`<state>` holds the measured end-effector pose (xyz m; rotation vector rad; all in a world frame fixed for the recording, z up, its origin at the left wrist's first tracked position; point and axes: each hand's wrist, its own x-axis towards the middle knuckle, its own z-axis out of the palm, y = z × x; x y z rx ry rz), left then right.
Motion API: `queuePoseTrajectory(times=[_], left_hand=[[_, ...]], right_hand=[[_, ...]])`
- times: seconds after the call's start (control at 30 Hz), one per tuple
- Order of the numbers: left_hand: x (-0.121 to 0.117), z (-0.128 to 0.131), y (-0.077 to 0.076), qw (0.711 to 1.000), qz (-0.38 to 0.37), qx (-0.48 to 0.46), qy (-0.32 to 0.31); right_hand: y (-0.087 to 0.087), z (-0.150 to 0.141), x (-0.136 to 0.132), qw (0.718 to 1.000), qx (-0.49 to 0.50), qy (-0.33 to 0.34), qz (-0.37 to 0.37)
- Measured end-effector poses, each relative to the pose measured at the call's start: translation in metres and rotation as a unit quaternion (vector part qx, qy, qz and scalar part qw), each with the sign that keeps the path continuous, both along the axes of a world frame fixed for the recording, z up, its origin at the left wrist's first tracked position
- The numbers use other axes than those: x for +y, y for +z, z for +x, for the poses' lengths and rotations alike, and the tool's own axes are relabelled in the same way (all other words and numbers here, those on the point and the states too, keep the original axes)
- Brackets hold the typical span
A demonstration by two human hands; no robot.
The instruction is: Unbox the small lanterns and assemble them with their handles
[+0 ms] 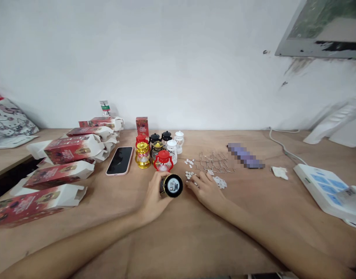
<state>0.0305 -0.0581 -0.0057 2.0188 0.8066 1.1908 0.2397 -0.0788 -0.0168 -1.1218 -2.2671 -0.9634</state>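
My left hand (155, 195) is wrapped round a small black lantern (173, 186), tipped so that its round base faces me. Inside the black rim of the base shows a pale disc with small metallic parts. To the right, my right hand (205, 190) rests low on the table with fingers bent and somewhat apart. Its fingertips are at small white round discs (189, 175), and flat white pieces (220, 182) lie beside it. Whether a small piece is under the fingertips cannot be seen. Just beyond my left hand stands a red lantern (163, 161).
More lanterns, including a gold one (142, 155) and a white one (171, 151), stand behind. Bent metal wires (215, 162) lie right of them. Red boxes (70, 149) and a phone (120, 161) are left; a white device (326, 190) with a cable is right.
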Motion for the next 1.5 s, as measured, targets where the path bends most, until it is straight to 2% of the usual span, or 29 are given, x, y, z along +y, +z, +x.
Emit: queuePoseTrajectory(times=[0.17, 0.3, 0.47, 0.57, 0.7, 0.9, 1.03, 1.23, 1.33, 1.5], left_hand=[[0.001, 0.000, -0.001, 1.000, -0.002, 0.002, 0.002], [0.000, 0.000, 0.001, 1.000, -0.018, -0.009, -0.001], [0.000, 0.001, 0.002, 1.000, -0.022, -0.013, 0.004], [0.000, 0.001, 0.001, 1.000, -0.018, -0.013, 0.003], [0.000, 0.002, 0.001, 1.000, -0.018, -0.014, 0.005], [-0.001, 0.001, 0.001, 1.000, -0.025, -0.014, 0.008], [-0.001, 0.002, 0.002, 1.000, -0.016, 0.005, 0.016], [-0.003, 0.011, 0.003, 0.999, 0.007, 0.037, 0.009], [-0.007, 0.014, 0.005, 0.998, 0.008, 0.065, 0.009], [-0.012, 0.015, 0.009, 0.995, 0.015, 0.101, 0.012]], right_hand=[[0.001, -0.003, 0.001, 0.999, -0.037, 0.005, 0.030], [-0.001, -0.002, 0.002, 0.999, 0.011, 0.013, 0.048], [-0.012, -0.001, 0.002, 0.985, 0.148, 0.067, -0.058], [-0.016, -0.003, 0.001, 0.972, 0.187, 0.092, -0.110], [-0.015, -0.005, 0.001, 0.966, 0.203, 0.099, -0.124], [-0.004, -0.004, -0.003, 0.964, 0.186, 0.134, -0.132], [0.008, -0.006, -0.012, 0.946, 0.244, 0.193, -0.097], [0.017, -0.016, -0.028, 0.903, 0.338, 0.263, 0.028], [0.016, -0.021, -0.032, 0.889, 0.362, 0.279, 0.013], [0.016, -0.025, -0.033, 0.884, 0.365, 0.290, -0.023]])
